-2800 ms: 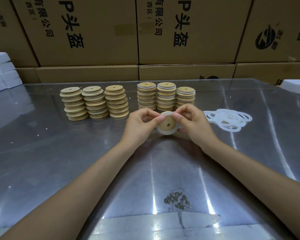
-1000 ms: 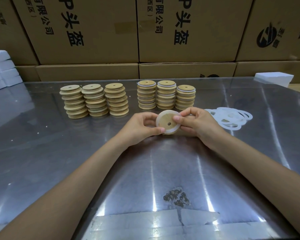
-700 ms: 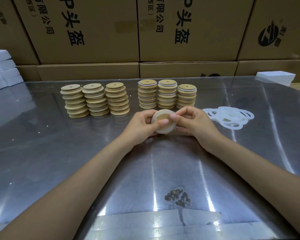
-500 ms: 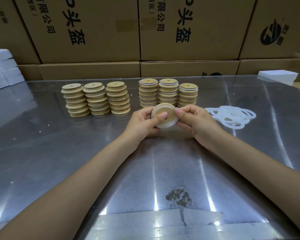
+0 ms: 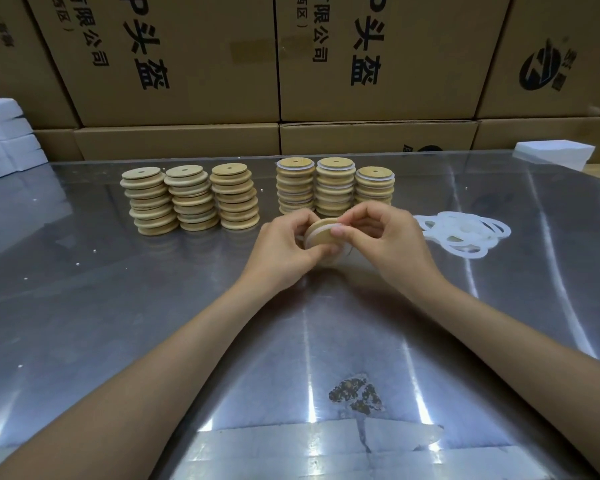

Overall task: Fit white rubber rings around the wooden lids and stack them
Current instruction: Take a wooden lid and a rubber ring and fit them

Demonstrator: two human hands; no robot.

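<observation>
Head view shows your table (image 5: 125,306) with three stacks of bare lids (image 5: 189,199) left and three ringed stacks (image 5: 335,188) behind your hands, roughly half done. Loose rings (image 5: 465,233) lie right. Your left hand (image 5: 284,251) and right hand (image 5: 385,237) both pinch one lid (image 5: 321,233) between them, its ring (image 5: 312,231) seemingly seated.

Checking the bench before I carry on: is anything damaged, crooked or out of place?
One thing: a dark, flaky worn patch mars the shiny table near the front edge. The bare lid stacks lean a little. The loose rings lie tangled, as expected.
</observation>
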